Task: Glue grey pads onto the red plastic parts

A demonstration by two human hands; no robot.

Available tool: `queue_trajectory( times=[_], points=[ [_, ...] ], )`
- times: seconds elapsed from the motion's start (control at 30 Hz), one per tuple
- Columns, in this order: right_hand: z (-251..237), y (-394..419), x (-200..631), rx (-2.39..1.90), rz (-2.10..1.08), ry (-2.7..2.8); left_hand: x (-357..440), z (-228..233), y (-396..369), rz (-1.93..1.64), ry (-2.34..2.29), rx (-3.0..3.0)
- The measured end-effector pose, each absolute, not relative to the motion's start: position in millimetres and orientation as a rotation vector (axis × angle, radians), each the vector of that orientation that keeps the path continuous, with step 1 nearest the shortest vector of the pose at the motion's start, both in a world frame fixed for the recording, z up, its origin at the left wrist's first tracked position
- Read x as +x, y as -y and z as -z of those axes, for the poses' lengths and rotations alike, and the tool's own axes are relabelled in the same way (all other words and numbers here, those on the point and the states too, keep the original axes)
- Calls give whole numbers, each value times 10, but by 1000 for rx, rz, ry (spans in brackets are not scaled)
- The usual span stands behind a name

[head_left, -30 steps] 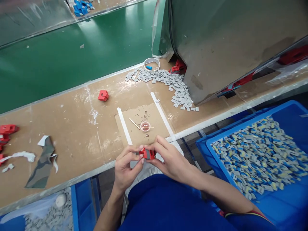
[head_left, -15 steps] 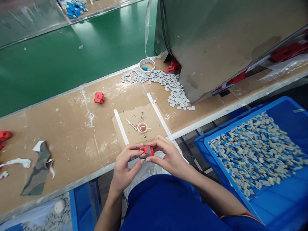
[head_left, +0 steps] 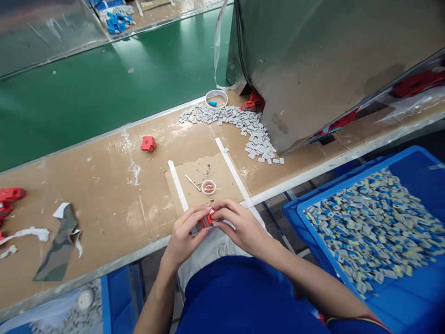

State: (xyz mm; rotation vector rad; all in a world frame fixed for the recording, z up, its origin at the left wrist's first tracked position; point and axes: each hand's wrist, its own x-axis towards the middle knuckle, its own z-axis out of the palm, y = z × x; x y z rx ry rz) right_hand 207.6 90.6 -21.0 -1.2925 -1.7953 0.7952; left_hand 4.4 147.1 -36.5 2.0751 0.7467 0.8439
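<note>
Desk, left edge: red parts [head_left: 9, 197], partly out of view. Beside them, near the front edge, white scraps [head_left: 26, 234] and a strip of camouflage-patterned material [head_left: 57, 246] lying flat.

Below the front edge, left: blue bin [head_left: 114, 297] with grey pieces, partly in view.

Desk, back half, left of centre: 1 red block [head_left: 148, 144], standing alone, well apart from the hands.

Desk, centre: cardboard sheet [head_left: 205, 174] taped down by 2 white tape strips [head_left: 177, 185]. On it, a small round dish [head_left: 208, 187] and a thin stick [head_left: 192, 182] just beside the dish.

Front edge, centre: left hand [head_left: 184, 234], fingers curled, pinching the left side of a small red and grey part [head_left: 208, 219]. Right hand [head_left: 241, 227], fingers likewise closed on the right side of the same part. The part sits between both sets of fingertips, just over the front edge of the desk, near the cardboard sheet.

Desk, back edge, right of centre: white ring [head_left: 216, 98] with a blue piece inside; a pile of grey tiles [head_left: 243, 125] spreading from it along the foot of a grey metal housing [head_left: 330, 60].

Off the desk, right: large blue crate [head_left: 410, 287] filled with small grey, blue and yellow pieces [head_left: 368, 222].
</note>
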Motion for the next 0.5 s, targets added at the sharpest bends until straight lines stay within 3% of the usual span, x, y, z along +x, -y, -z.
queue_trajectory(
  times=[0.23,0.43,0.5],
  points=[
    [345,-915,1975,-1339,-659,1895,53,401,-1455,-799,-671,2088],
    [239,-739,2187,-1266,-1027,1607,-47,89,-1766,-580,-587,2245],
    [180,-593,2453,-1310,-1084,1520,-178,0,-2163,-711,-802,2370]
  ],
)
